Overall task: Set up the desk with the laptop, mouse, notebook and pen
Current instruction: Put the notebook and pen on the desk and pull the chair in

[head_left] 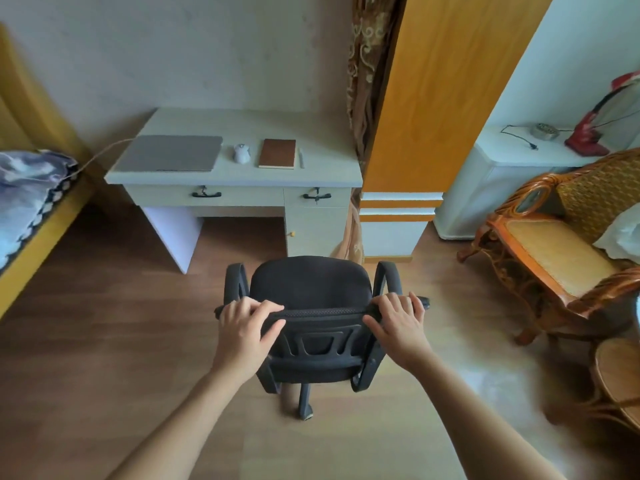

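Left hand [242, 327] and right hand [398, 323] grip the office chair [311, 289] backrest's top edge; along the desk [242, 123] front edge lie closed laptop [169, 153], mouse [241, 153], notebook [278, 153], pen [301, 157].

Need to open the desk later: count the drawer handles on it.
2. One handle is on the wide drawer under the laptop; the other handle is on the narrow drawer right of it. None seem hidden.

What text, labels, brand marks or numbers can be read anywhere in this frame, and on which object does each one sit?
None can be read.
Laptop: lid closed, plain grey, no logo visible.
Mouse: too small to show any mark.
Notebook: brown cover, no title visible.
Pen: too small to tell.
Office chair, held by the left hand and right hand: no label visible.
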